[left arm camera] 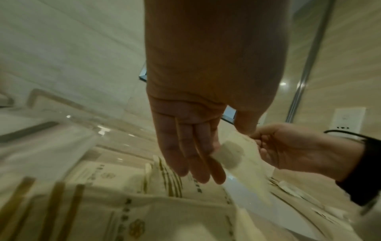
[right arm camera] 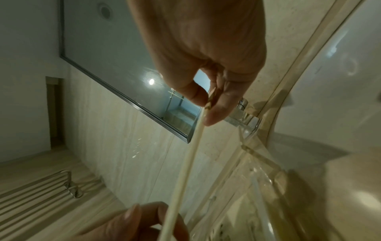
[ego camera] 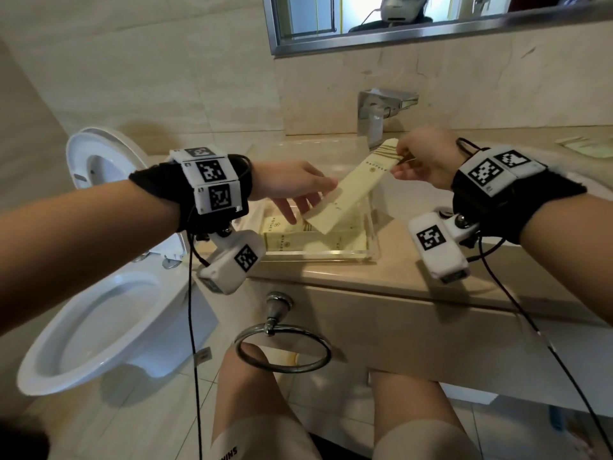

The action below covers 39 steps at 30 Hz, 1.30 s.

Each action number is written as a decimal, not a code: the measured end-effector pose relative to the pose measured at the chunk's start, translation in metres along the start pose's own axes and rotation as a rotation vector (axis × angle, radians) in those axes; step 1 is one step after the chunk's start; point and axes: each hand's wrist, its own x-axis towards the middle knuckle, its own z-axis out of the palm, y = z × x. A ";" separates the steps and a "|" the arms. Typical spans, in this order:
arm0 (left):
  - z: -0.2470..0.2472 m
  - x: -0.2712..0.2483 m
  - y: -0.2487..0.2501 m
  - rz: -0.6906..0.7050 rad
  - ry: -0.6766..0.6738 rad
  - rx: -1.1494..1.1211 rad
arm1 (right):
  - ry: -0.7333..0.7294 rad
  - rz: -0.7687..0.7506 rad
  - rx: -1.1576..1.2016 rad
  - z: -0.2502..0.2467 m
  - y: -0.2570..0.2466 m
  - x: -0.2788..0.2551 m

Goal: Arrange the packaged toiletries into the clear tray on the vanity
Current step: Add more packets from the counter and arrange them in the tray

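A clear tray (ego camera: 318,255) sits on the beige vanity and holds several cream packets (ego camera: 292,240) lying flat, shown close up as cream packets (left arm camera: 144,203) in the left wrist view. A long cream packet (ego camera: 351,190) with gold stripes slants over the tray, its lower end inside. My right hand (ego camera: 401,164) pinches its striped upper end between thumb and forefinger; the right hand (right arm camera: 206,106) shows this pinch on the thin long packet (right arm camera: 185,163). My left hand (ego camera: 298,204) lies with straight fingers against the packet's lower left side. The left hand (left arm camera: 198,171) looks flat there.
A chrome faucet (ego camera: 378,114) stands right behind the tray, with a mirror (ego camera: 431,21) above. An open toilet (ego camera: 99,310) is at the left. A towel ring (ego camera: 282,350) hangs on the vanity front. More flat packets (ego camera: 583,147) lie far right on the counter.
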 end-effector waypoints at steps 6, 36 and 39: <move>-0.008 -0.007 -0.022 -0.061 0.021 -0.017 | -0.011 -0.001 0.097 0.010 0.002 0.000; -0.036 -0.023 -0.067 -0.241 0.133 0.226 | -0.415 -0.036 -0.692 0.030 0.010 -0.038; -0.039 -0.024 -0.064 -0.223 0.163 0.209 | -0.363 -0.062 -0.652 0.029 0.009 -0.034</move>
